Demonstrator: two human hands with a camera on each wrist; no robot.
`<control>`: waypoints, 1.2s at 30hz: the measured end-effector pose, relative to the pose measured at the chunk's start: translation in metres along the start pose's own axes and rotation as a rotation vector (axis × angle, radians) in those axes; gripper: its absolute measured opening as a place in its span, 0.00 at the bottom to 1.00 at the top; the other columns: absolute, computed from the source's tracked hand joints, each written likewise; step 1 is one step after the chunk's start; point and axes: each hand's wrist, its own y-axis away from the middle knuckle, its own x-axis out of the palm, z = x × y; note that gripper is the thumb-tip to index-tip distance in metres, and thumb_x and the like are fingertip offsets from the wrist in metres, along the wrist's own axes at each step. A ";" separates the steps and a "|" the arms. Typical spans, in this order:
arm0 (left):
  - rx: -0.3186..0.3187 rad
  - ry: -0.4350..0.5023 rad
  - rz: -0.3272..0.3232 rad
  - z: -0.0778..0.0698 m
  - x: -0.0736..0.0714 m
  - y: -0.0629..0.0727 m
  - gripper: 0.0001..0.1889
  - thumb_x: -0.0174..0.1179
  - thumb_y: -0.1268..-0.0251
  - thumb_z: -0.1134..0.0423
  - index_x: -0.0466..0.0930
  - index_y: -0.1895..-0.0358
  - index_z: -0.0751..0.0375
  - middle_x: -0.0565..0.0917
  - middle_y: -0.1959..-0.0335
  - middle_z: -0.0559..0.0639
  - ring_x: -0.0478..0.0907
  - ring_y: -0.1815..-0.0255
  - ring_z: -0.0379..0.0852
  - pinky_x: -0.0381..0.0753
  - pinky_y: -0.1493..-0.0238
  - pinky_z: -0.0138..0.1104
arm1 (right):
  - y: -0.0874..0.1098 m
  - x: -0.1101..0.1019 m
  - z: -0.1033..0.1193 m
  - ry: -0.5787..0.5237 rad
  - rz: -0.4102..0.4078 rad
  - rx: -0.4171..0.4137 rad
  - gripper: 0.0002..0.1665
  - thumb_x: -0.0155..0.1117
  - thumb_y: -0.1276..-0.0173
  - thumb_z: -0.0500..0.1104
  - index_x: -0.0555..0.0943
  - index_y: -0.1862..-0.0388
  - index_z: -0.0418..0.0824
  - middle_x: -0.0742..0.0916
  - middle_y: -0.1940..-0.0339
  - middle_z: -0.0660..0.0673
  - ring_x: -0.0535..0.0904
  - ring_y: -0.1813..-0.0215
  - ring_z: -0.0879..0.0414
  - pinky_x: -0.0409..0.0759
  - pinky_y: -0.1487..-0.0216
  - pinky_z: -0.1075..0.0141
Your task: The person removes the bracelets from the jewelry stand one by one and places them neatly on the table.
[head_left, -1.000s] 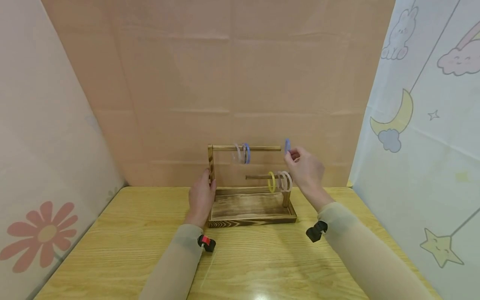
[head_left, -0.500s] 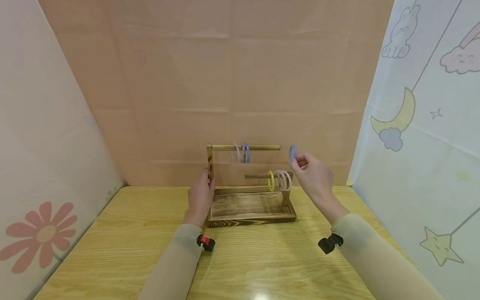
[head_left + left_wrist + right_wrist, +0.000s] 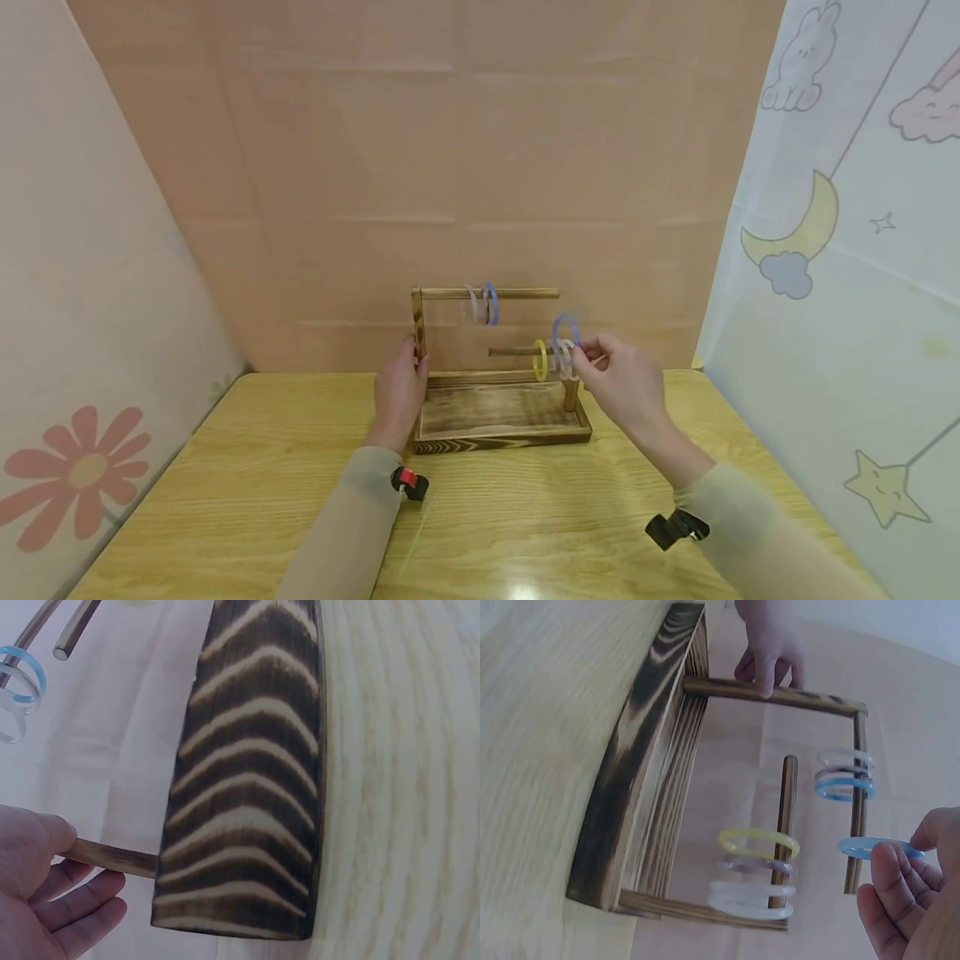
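Observation:
A dark-grained wooden bangle stand [image 3: 502,446] rests on the table, its two bars at different heights. My left hand [image 3: 400,392] holds the left upright post [image 3: 112,856] between thumb and fingers. A blue bangle [image 3: 859,846] is pinched by the thumb and fingers of my right hand [image 3: 626,385], off the bars; in the head view it overlaps the bangles at the lower bar's right end. The upper bar [image 3: 528,293] carries a second blue bangle [image 3: 492,304], a purplish one and a clear one. A yellow bangle [image 3: 540,361], a purplish one and whitish ones hang on the lower bar [image 3: 512,352].
The stand's base is a shallow tray [image 3: 495,412] with a raised rim. Wood-grain tabletop [image 3: 480,517] extends in front and to both sides. A tan backdrop [image 3: 450,167] stands behind, with printed panels [image 3: 862,333] at left and right.
My right hand has carried the blue bangle from beside the upper bar's free end, first right, then down and left to lower-bar height. My left hand stays on the post.

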 end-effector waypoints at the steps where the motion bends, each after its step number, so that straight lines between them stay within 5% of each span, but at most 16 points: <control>1: 0.003 0.000 -0.001 0.000 0.000 0.000 0.13 0.67 0.17 0.63 0.79 0.40 0.66 0.89 0.64 0.63 0.86 0.73 0.61 0.85 0.71 0.55 | 0.003 0.000 0.002 -0.020 0.018 0.009 0.11 0.67 0.20 0.45 0.91 0.55 0.41 0.92 0.65 0.49 0.89 0.68 0.55 0.79 0.73 0.62; 6: 0.004 -0.001 0.006 0.001 0.001 -0.002 0.14 0.67 0.17 0.63 0.79 0.39 0.66 0.90 0.63 0.63 0.86 0.73 0.61 0.85 0.71 0.54 | 0.015 0.003 0.011 -0.097 0.096 0.053 0.10 0.68 0.19 0.45 0.91 0.53 0.41 0.90 0.65 0.51 0.85 0.70 0.58 0.80 0.73 0.60; 14: 0.000 0.024 0.029 0.003 -0.002 -0.003 0.14 0.66 0.17 0.63 0.79 0.38 0.66 0.91 0.60 0.64 0.88 0.71 0.61 0.86 0.70 0.54 | 0.030 0.015 0.017 -0.301 0.299 0.203 0.09 0.66 0.17 0.45 0.90 0.52 0.43 0.89 0.68 0.49 0.87 0.72 0.49 0.77 0.73 0.63; 24: -0.040 0.067 0.101 0.007 -0.007 -0.007 0.20 0.67 0.17 0.61 0.78 0.31 0.66 0.90 0.45 0.66 0.92 0.57 0.63 0.89 0.59 0.58 | 0.051 0.040 0.021 -0.416 0.475 0.230 0.09 0.62 0.12 0.42 0.88 0.51 0.41 0.89 0.67 0.49 0.86 0.72 0.45 0.62 0.80 0.68; 36: -0.034 0.055 0.101 0.008 -0.009 -0.008 0.22 0.67 0.17 0.61 0.78 0.29 0.68 0.90 0.45 0.67 0.92 0.56 0.63 0.89 0.58 0.59 | 0.068 0.073 0.033 -0.669 0.668 0.339 0.14 0.62 0.12 0.44 0.88 0.50 0.35 0.89 0.63 0.42 0.84 0.74 0.55 0.87 0.59 0.58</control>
